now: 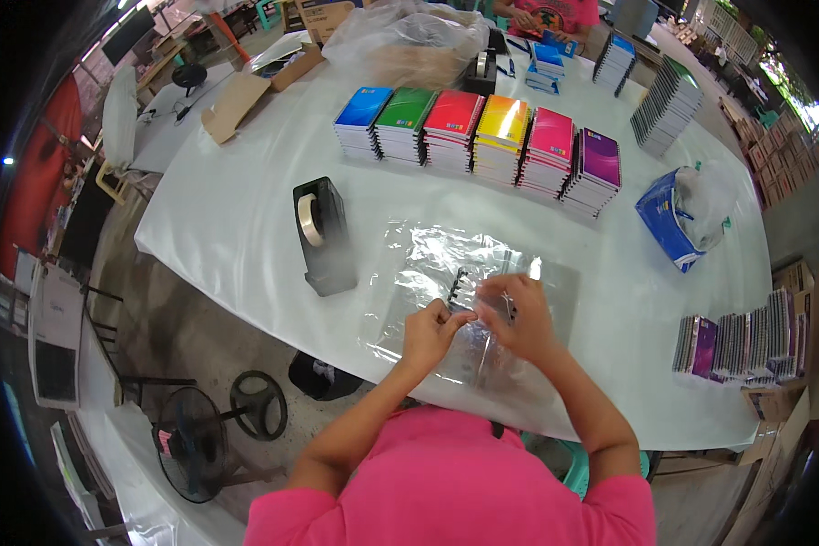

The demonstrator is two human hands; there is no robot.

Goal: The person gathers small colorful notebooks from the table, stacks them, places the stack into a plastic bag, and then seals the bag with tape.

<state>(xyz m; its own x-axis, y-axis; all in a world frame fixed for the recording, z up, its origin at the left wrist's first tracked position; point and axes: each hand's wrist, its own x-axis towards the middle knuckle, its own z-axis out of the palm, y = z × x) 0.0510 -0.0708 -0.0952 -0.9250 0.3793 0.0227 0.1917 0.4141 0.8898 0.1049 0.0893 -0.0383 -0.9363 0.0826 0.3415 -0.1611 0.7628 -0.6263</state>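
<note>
From my remote station I saw short, pale lettering on the covers of the row of coil-bound notebooks (500, 118) beyond the left hand (430, 337) and right hand (519, 314). It stood near the lower edge on several covers, such as the red one (451, 111), and near an upper corner on the purple one (600, 158). Farther beyond the grip, a cardboard carton (326, 18) carried print, and well to its left a white panel (55, 314) bore faint marks, both too small for me to read.
</note>
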